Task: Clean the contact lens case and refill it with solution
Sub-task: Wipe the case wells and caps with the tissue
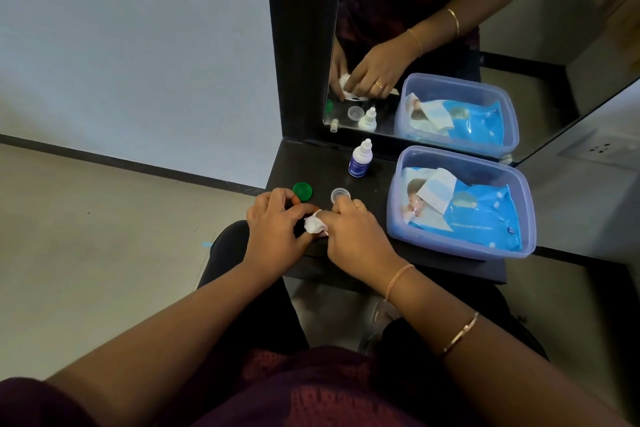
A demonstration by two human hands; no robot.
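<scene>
Working at the front edge of the dark shelf [311,163], the person has both hands drawn in close together, nearly knuckle to knuckle. The right hand [353,236], ring on one finger, has its fingers curled and pinches a small white wad [315,225], which sits right between the two hands and presses downward. The left hand [277,218] arches over the spot with its fingers bent down to the shelf. From above, what it grips is hidden, but the mirror [540,97] behind gives it away: the lens case [354,98] shows there as a white piece with a dark round well, lying on the shelf under both hands, the left fingertips hooked at its end and the wad on top of it. Just beyond the left hand's fingers a green cap [302,191] lies loose on the shelf, and a clear cap [341,196] rests just beyond the right hand's knuckles, the two caps apart from each other. Further back, near the mirror, the solution bottle [361,159] stands upright with its white nozzle top on. To the right sits a blue tub [394,211], open, with a blue wipes pack [478,215] lying inside, its flap peeled back.
</scene>
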